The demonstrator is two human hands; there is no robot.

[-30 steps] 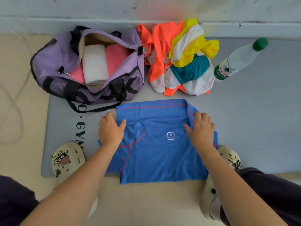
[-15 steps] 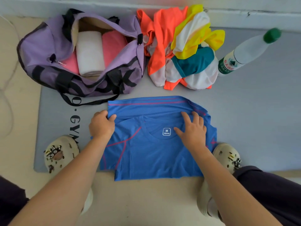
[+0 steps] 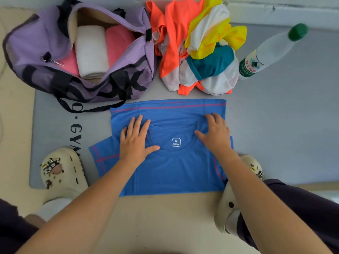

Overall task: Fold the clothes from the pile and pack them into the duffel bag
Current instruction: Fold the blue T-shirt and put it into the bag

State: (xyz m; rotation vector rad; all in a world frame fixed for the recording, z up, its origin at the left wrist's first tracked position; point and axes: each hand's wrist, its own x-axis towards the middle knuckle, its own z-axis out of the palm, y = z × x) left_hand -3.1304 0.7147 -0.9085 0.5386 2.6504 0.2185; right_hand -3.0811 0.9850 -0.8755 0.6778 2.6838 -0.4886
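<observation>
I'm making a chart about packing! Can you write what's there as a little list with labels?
shirt being folded: blue T-shirt with pink seams, flat on grey mat
left hand: flat on shirt
right hand: flat on shirt
bag: open purple duffel bag, holding white rolled towel and pink cloth
pile: orange, yellow, teal, white clothes
extra: clear green-capped bottle

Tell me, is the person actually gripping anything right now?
No. The left hand and right hand lie flat, fingers straight, pressing the blue shirt either side of its collar.
</observation>
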